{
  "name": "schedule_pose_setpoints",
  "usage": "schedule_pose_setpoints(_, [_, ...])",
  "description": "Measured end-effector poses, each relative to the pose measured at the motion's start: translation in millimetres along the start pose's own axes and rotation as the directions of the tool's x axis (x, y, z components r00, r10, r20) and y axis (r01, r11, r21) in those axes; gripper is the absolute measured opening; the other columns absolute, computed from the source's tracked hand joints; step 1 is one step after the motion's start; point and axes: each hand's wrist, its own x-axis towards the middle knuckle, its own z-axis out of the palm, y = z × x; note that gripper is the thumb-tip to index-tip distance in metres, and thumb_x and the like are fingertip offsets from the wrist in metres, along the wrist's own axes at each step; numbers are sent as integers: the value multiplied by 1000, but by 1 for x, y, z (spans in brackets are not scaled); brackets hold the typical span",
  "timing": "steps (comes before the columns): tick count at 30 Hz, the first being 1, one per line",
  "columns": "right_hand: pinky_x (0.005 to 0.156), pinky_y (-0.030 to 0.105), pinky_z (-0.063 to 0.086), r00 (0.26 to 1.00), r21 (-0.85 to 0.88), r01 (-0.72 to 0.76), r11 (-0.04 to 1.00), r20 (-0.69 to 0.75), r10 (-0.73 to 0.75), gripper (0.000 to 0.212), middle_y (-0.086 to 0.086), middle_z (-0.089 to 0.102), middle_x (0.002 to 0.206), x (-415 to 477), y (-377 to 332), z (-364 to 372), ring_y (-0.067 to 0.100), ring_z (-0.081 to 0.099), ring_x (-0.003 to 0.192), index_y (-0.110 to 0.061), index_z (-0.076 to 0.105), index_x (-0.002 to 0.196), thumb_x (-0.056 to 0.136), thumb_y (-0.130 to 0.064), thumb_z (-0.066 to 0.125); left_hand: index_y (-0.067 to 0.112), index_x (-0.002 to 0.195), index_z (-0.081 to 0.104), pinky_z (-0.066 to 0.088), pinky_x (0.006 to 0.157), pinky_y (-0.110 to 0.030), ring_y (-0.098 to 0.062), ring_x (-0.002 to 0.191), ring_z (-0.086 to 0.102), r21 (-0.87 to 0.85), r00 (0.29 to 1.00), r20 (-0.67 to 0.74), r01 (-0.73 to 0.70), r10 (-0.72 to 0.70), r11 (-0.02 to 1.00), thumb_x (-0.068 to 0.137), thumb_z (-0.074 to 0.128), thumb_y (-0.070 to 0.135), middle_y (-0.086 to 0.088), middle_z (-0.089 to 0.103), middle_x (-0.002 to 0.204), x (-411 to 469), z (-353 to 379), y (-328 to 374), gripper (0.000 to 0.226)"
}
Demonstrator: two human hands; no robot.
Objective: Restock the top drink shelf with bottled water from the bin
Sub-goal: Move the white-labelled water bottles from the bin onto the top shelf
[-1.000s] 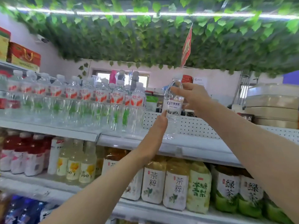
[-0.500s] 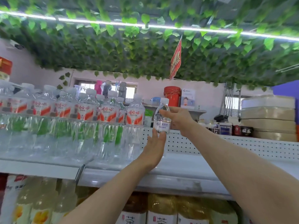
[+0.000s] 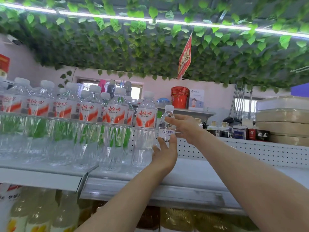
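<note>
Standing along the left of the top shelf, a packed row of large water bottles with red-and-white labels is seen. The last bottle of that row marks its right end. Just beside it, at its three o'clock, a small bottle with a white cap and a blue-printed label is held upright, its long axis vertical and its base hidden behind the fingers, so contact with the shelf cannot be told.

The left hand is placed at six o'clock of the small bottle. Its grip is closed round the lower body, with the thumb on the right side and the fingers on the left. The right hand is set at three o'clock of the bottle. Its fingers are stretched nearly straight and laid against the shoulder under the cap, so its grip is judged released, steadying rather than clasping.

The placing step is judged almost done. The coming move turns on the bottle being lowered straight towards six o'clock onto bare shelf, close against the row at nine o'clock. The left hand is the nearer and bears the load.

Further right, bare shelf runs in front of a perforated back panel. The bin is not in view.
</note>
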Motion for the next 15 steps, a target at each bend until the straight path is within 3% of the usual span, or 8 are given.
schedule_pose_setpoints(2, [68,31,55,1000,-16,-11,1000,16,11,33,-5,79,94,2,0,2,19,72,95,-25,77,110,80,-36,86,23,157,-17,-7,120,-48,-24,151,-19,-4,1000,-11,6,-6,1000,94,4,70,-4,-18,165,1,1,-1,81])
schedule_pose_setpoints(6, [77,36,56,998,-58,-29,998,57,32,38,-1,78,108,6,0,4,22,71,103,-26,77,115,80,-41,84,25,157,-17,-6,120,-49,-24,152,-18,-7,1000,-16,8,-8,1000,93,4,72,-6,-17,165,3,0,-3,82])
schedule_pose_setpoints(10, [74,33,56,996,-63,-34,997,80,39,30,-4,79,101,7,2,2,21,74,98,-30,77,109,83,-43,82,24,157,-16,-6,120,-48,-24,151,-19,18,1000,-21,-3,4,1000,94,4,71,-6,-17,165,7,1,-5,82])
schedule_pose_setpoints(15, [76,33,55,998,-70,-26,997,59,31,44,-3,77,110,2,2,6,21,70,107,-29,73,119,80,-47,82,23,157,-17,-4,121,-50,-26,152,-17,44,999,-38,-5,7,999,92,3,73,-7,-18,165,8,5,-7,84])
